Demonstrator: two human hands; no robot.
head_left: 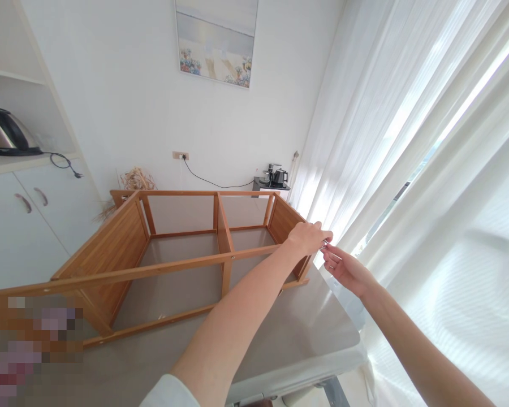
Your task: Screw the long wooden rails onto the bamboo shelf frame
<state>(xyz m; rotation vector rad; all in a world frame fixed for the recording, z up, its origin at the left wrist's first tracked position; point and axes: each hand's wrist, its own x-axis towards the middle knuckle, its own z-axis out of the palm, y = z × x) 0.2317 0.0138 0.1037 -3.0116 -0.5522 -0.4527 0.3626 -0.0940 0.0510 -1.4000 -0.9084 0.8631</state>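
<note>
A wooden shelf frame [227, 256] lies on its side on the grey table [305, 316]. My left hand [307, 236] reaches over the frame's right end, its fingers curled. What those fingers grip is hidden. Just right of that end, my right hand [343, 270] has its thumb and fingertips pinched at a thin, shiny metal piece [324, 245]. The piece sits between the fingertips of both hands, too small to name. The frame's right end panel [286, 220] is partly covered by my left hand and forearm.
White curtains [407, 141] hang close to my right arm. A coffee maker [275, 175] stands behind the frame, its cord running to a wall socket [180, 155]. Dried plants [136, 180] and an electric kettle [8, 133] are at the left. A pixelated patch covers the lower left.
</note>
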